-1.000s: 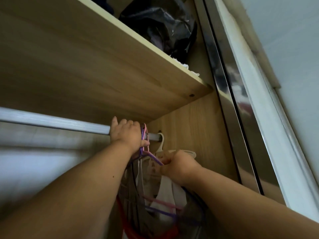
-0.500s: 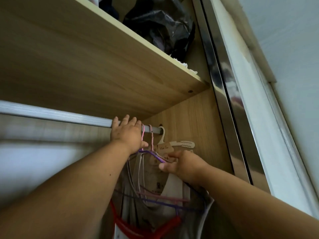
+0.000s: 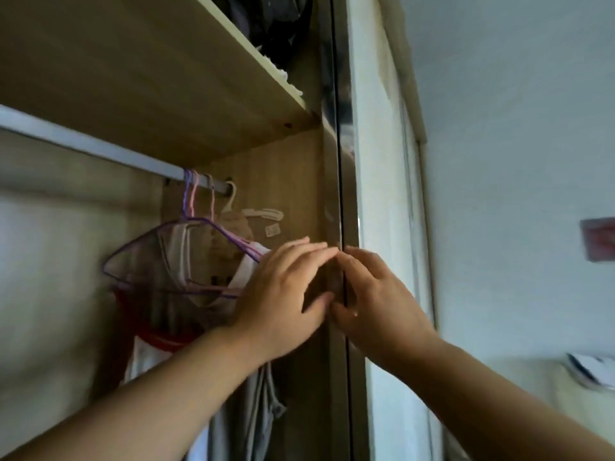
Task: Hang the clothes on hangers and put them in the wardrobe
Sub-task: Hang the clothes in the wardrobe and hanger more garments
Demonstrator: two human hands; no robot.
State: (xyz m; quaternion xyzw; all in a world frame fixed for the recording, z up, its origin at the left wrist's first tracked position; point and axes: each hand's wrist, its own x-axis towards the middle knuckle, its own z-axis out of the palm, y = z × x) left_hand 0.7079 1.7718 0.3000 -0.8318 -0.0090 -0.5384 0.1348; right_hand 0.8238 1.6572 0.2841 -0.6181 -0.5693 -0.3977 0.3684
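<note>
Several hangers hang at the right end of the silver wardrobe rail (image 3: 100,148): a purple wire hanger (image 3: 156,241), pink ones, and a white plastic hanger (image 3: 261,212). Clothes hang from them, among them a white garment with red trim (image 3: 146,347) and a grey one (image 3: 263,404). My left hand (image 3: 283,291) hovers in front of the clothes with fingers straight and holds nothing. My right hand (image 3: 369,294) is beside it at the dark edge of the sliding door (image 3: 342,161), fingers relaxed. The fingertips of both hands nearly meet.
A wooden shelf (image 3: 186,78) runs above the rail, with dark bags (image 3: 276,24) stacked on it. The wardrobe's wooden side panel (image 3: 293,181) is behind the hands. A pale wall (image 3: 515,161) is to the right, with a red item (image 3: 599,237) on it.
Both hands let go of the hangers and the rail and moved down and right to the door edge. The view swung right. The hangers now hang free.
</note>
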